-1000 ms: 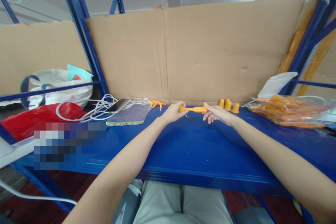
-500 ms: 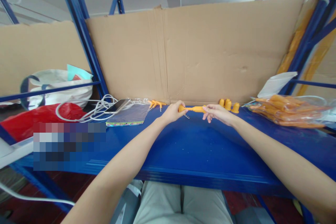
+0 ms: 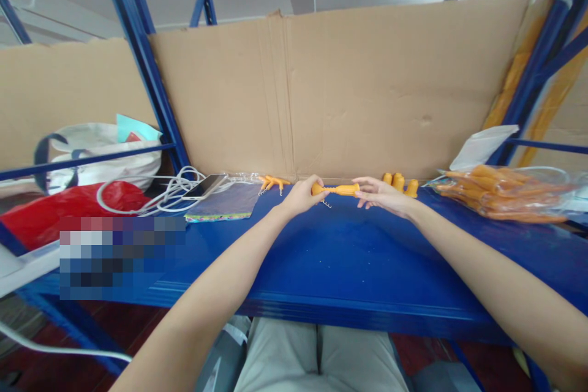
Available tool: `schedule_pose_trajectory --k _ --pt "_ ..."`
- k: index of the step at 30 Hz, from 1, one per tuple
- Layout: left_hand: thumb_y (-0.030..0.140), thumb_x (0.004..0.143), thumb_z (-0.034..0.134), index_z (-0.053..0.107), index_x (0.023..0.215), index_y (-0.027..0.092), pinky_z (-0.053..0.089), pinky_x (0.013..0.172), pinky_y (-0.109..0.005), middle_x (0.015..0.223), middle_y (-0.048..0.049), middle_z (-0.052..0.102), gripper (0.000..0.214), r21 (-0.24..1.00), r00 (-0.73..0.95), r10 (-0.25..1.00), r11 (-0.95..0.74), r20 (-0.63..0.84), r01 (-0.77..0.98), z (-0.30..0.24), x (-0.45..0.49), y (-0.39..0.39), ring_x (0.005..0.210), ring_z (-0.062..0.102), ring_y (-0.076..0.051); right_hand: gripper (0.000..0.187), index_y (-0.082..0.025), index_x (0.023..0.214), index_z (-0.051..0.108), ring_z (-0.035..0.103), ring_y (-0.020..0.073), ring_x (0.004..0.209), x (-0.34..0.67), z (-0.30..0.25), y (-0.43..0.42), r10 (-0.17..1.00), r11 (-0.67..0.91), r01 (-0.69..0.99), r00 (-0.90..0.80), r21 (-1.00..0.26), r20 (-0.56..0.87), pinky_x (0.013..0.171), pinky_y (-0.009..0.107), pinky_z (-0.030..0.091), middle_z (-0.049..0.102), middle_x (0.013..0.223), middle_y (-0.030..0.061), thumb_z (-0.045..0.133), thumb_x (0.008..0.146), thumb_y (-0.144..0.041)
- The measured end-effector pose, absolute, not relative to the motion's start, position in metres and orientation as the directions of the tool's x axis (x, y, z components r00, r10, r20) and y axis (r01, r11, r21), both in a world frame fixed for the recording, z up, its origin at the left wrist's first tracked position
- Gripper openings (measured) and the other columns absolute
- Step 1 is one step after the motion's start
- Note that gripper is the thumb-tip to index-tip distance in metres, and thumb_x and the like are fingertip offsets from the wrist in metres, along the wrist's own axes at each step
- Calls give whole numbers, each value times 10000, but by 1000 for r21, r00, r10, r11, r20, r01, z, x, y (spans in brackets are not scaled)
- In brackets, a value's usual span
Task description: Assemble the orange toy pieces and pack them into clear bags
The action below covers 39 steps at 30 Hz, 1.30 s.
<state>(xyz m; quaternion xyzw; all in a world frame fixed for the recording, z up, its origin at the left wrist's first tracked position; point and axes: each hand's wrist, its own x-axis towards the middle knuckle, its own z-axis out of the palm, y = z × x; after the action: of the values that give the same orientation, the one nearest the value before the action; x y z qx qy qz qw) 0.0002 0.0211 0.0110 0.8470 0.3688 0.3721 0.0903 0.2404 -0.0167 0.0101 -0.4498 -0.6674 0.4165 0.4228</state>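
My left hand (image 3: 301, 195) is closed around the orange handle end of a corkscrew (image 3: 318, 188). From that grip a ribbed orange piece (image 3: 345, 190) extends to the right, in line with the held end; how the two join is too small to tell. A metal spiral (image 3: 326, 203) shows just below the left fingertips. My right hand (image 3: 381, 195) is at the free end of the ribbed piece, its fingers loosened and spread around the tip. Several orange corkscrews (image 3: 274, 183) lie behind the left hand, and several orange caps (image 3: 399, 184) stand behind the right.
The blue tabletop (image 3: 321, 263) is backed by a cardboard sheet (image 3: 367, 92). On the right lies a clear bag of orange parts (image 3: 500, 196). Leftward are a phone (image 3: 206, 186), a flat pouch (image 3: 229, 201), white cables (image 3: 160, 193) and a red bag (image 3: 82, 208).
The fingers of my right hand have loosened from their pinch on the ribbed piece and shifted slightly, so its end now shows. My left hand has stayed in place.
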Motion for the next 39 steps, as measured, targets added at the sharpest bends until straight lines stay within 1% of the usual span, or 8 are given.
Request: schedule_pose_trajectory --k 4,11,19,23,27,31,36,39 --pt "336 794 616 528 870 187 338 531 -205 585 59 534 189 403 466 676 -725 570 559 9 1 21 546 498 -109 342 -163 909 648 604 109 608 242 6 -13 942 298 297 -248 -907 228 572 245 457 703 879 73 714 723 -442" --pt "312 783 625 530 852 184 332 551 -207 599 59 509 173 370 458 648 -742 609 558 8 4 19 564 479 -104 538 -154 664 632 575 140 534 236 7 -17 952 266 307 -230 -914 200 569 306 464 695 738 124 587 720 -687" --pt "301 778 634 536 848 185 325 541 -207 593 67 482 168 358 452 643 -743 619 565 8 3 19 547 459 -100 521 -136 728 637 557 124 474 230 9 -18 973 149 254 -213 -956 95 500 267 432 689 694 127 536 799 -642" --pt "301 781 627 540 853 187 339 552 -209 612 58 512 161 363 449 648 -738 615 568 6 3 22 562 478 -103 509 -134 879 641 586 130 485 232 10 -18 978 95 265 -206 -960 40 448 246 425 712 788 125 473 853 -613" --pt "320 779 625 545 864 188 351 560 -213 621 51 532 177 376 445 660 -730 605 570 4 2 25 575 496 -111 355 -200 1085 594 643 114 612 236 8 -17 973 136 245 -214 -960 83 505 209 476 698 1028 94 630 822 -435" --pt "334 791 621 551 870 190 375 576 -219 631 45 550 178 376 449 660 -731 602 570 3 2 27 593 522 -120 293 -195 1012 618 634 99 632 239 5 -13 963 210 265 -225 -941 152 545 205 479 699 994 74 699 768 -335" --pt "363 909 466 521 1141 202 452 664 -259 713 12 604 288 390 413 684 -703 602 595 1 1 32 679 596 -151 229 -177 956 631 624 99 602 246 3 -5 971 233 314 -131 -920 201 513 209 447 705 950 79 672 789 -329" --pt "318 929 415 452 1289 195 480 823 -318 968 -62 650 383 376 410 691 -690 595 618 -4 -3 40 893 630 -180 245 -178 934 615 609 115 577 255 -1 3 968 236 340 -7 -910 249 477 229 446 698 910 91 680 782 -359"
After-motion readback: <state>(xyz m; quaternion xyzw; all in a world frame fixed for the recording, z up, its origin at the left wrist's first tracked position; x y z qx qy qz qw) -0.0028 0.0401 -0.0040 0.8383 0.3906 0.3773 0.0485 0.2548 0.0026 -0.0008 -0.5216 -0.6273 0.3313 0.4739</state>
